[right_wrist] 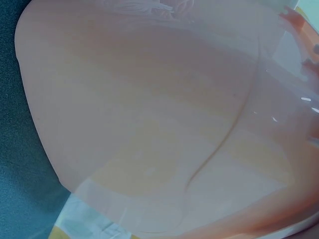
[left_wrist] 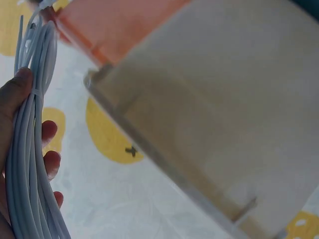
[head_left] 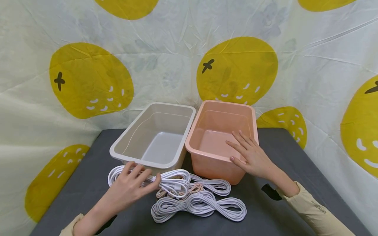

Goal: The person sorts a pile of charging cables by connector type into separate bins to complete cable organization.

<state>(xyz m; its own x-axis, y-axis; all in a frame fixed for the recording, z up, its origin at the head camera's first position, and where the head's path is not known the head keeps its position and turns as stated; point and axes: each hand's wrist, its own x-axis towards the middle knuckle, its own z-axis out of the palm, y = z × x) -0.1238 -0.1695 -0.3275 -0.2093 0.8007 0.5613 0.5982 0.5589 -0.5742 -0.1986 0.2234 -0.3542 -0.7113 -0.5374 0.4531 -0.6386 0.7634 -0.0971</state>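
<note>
My left hand (head_left: 133,185) grips a coiled bundle of white cable (head_left: 175,177) in front of the grey bin. In the left wrist view the thumb and fingers curl round this tied cable bundle (left_wrist: 32,164). With fingers straight and spread, my right hand (head_left: 254,159) is over the front right rim of the pink bin (head_left: 203,160); whether it touches the rim I cannot tell. On the table lie a white cable bundle (head_left: 203,203) in a figure-eight shape, another white cable bundle (head_left: 221,187) and a tan cable (head_left: 196,188), partly covered.
The grey bin (head_left: 119,154) stands left of the pink one, their rims close together. Both rest on a dark tabletop (head_left: 283,154). A pale curtain (head_left: 165,72) with yellow fruit prints hangs behind. The pink bin's wall (right_wrist: 149,99) fills most of the right wrist view.
</note>
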